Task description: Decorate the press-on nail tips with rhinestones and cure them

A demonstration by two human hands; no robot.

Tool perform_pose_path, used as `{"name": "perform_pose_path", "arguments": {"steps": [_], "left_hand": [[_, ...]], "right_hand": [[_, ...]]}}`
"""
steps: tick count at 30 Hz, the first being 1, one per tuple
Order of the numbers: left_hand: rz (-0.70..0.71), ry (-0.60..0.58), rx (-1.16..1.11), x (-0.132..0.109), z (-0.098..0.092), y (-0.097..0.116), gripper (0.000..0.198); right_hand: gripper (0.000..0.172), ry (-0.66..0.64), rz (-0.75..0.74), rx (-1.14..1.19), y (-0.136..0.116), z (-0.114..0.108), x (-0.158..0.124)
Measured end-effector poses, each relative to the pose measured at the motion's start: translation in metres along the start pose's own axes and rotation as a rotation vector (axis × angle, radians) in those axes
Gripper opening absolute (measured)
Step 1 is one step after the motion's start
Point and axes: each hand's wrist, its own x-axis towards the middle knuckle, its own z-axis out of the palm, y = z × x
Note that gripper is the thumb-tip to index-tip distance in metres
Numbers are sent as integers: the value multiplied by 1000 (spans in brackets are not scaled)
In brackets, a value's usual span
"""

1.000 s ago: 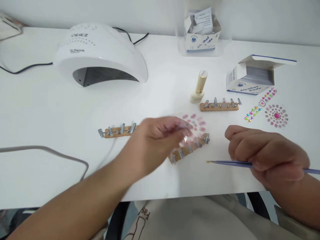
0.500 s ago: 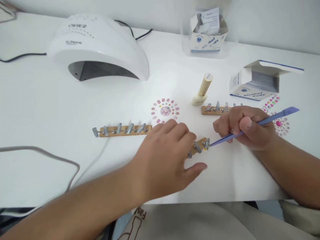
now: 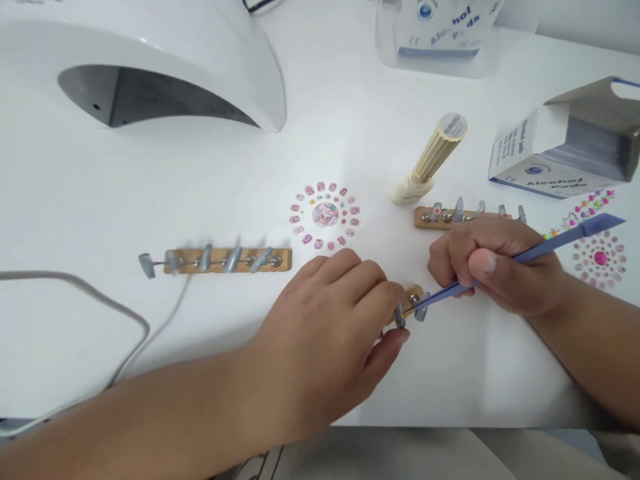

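My left hand [image 3: 330,327] covers most of a small wooden nail stand [image 3: 414,293], its thumb and index finger closed around a grey false nail [image 3: 400,316]. In my right hand [image 3: 500,263] is a pair of purple tweezers [image 3: 540,252], held like a pen. Their points meet at the edge of that nail, where a tiny yellow piece [image 3: 404,315] shows. Another grey false nail [image 3: 423,308] stands at the right end of this stand. The rest of the stand is hidden under my left hand.
A second nail stand [image 3: 227,261] lies left, a third [image 3: 425,217] behind my right hand. Sticker sheets [image 3: 325,215] lie flat on the white table. Behind are a polish bottle [image 3: 425,163], an alcohol pad box [image 3: 555,175] and a white nail lamp [image 3: 215,73]. A cable [image 3: 100,288] runs left.
The camera view has moved closer and lower. The tweezers' points have shifted from the end nail to the neighbouring one on the left. My left thumb and index finger have closed on that nail.
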Motion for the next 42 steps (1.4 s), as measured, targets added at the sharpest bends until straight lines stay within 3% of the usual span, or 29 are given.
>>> {"name": "perform_pose_path", "arguments": {"steps": [7, 42], "left_hand": [[-5, -16, -12, 0, -3, 1, 13], [-18, -51, -63, 1, -3, -1, 14]], "right_hand": [[33, -6, 65, 26, 2, -2, 1], [30, -95, -34, -23, 5, -6, 5]]}}
